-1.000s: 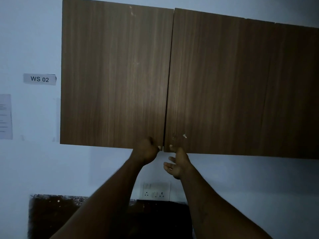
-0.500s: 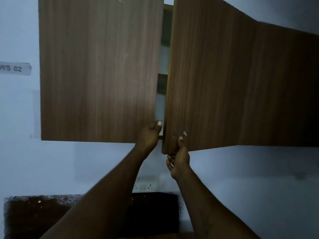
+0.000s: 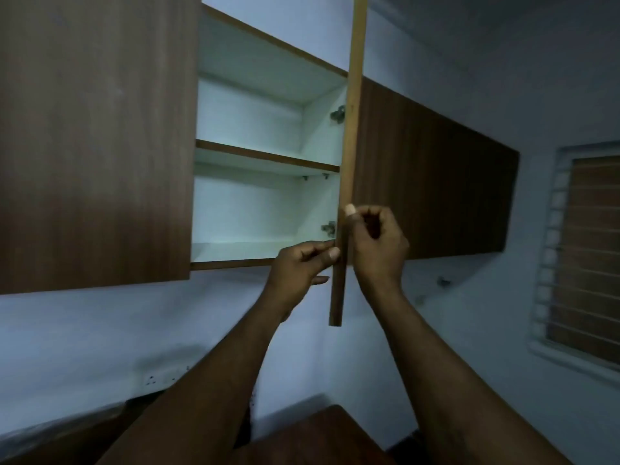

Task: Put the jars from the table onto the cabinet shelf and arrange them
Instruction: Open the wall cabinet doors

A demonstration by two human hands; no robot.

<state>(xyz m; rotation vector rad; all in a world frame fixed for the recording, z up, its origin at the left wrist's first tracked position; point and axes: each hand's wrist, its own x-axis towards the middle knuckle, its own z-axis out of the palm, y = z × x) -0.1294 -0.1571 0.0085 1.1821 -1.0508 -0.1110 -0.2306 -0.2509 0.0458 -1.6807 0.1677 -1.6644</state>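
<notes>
A brown wall cabinet hangs above me. Its right door [image 3: 349,146] stands swung out, edge-on to me. My right hand [image 3: 375,246] grips that door's edge near the bottom, thumb on the front. My left hand [image 3: 303,263] pinches the same edge from the inner side. Inside, the white cabinet shows a middle shelf [image 3: 268,158] and a bottom shelf [image 3: 235,251], both bare. The left door [image 3: 97,142] stays closed. No jars are in view.
A further closed cabinet section [image 3: 436,176] runs to the right. A window with a grille [image 3: 583,256] sits at the far right. A wall socket [image 3: 161,379] is below the cabinet. A dark wooden surface [image 3: 318,437] lies at the bottom.
The right door has swung from closed to fully out, and the cabinet's inside is now exposed. Both hands moved with the door edge. My view shifted to the right.
</notes>
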